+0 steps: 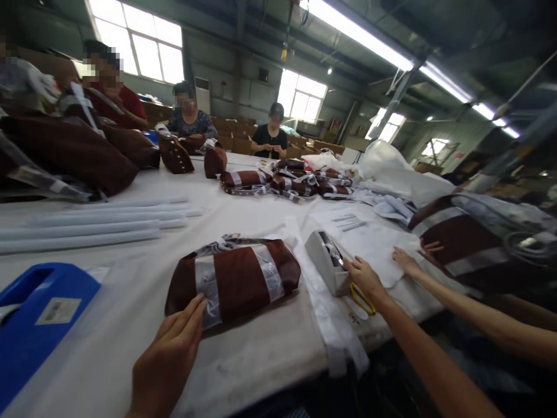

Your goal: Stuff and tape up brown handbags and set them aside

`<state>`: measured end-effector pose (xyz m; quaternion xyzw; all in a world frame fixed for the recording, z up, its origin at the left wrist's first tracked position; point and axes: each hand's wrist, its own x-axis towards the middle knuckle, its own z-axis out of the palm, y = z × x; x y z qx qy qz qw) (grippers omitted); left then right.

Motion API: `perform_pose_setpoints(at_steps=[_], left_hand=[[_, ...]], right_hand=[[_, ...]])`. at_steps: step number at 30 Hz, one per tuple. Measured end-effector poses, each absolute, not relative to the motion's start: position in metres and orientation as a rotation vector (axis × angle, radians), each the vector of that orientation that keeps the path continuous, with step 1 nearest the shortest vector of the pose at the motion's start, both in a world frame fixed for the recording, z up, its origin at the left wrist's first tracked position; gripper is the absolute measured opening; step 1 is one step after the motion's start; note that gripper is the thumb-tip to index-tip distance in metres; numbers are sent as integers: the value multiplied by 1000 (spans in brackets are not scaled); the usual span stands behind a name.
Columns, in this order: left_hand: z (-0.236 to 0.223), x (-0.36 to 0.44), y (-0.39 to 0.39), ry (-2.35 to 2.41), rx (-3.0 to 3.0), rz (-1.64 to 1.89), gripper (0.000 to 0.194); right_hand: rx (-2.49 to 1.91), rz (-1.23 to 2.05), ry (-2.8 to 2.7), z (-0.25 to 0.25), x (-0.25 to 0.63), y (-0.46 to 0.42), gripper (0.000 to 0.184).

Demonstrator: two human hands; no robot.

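A brown bag [237, 281] lies on the white-covered table directly ahead, with pale wrapping bands around it and a wrapped strap along its far side. My left hand [172, 342] rests its outstretched fingers on the near left band of this bag. To the right stands a grey tape dispenser [327, 261]. At its front end, the fingers of my right hand [365, 278] are pinched together at the clear tape; the fingertips are partly hidden. Yellow-handled scissors [363, 299] lie beside the dispenser, just under my right wrist.
A co-worker's hand [405, 261] reaches in from the right, near a large brown bag [461, 238]. A blue tape dispenser [47, 325] sits at the left, below white paper rolls [100, 223]. Wrapped brown bags [285, 183] lie farther back, with several people across the table.
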<state>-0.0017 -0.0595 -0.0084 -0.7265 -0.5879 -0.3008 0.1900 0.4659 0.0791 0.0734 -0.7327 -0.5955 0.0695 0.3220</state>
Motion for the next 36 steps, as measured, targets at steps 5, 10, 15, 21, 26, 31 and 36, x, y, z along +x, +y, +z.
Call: perform_pose_setpoints(at_steps=[5,10,15,21,26,31,36], left_hand=[[-5,-2,-59,-1637,-2051,-838,54],[-2,-2,-59,-1626,-2048,-830,58],[-4,-2,-60,-1654,-2071,-865,57],[-3,-3,-60,-1672,-2120,-935,53],[-2,-1,-61,-1689,-2149,-1042,51],[0,-2,-61,-1709,-2162,-1046,50],[-1,-3,-60,-1729,-2166,-1086,49]], right_hand=[[-1748,660,-1280,62,456,88,44],[-1542,706,-1040,71,450,82,34],[-1381,660,-894,82,450,42,35],[-1392,892,-694,73,457,-4,42],[-1578,793,-870,39,468,-9,46],[-1721,569,-1060,27,485,7,52],[-1855,414,-1294,33,503,4,46]])
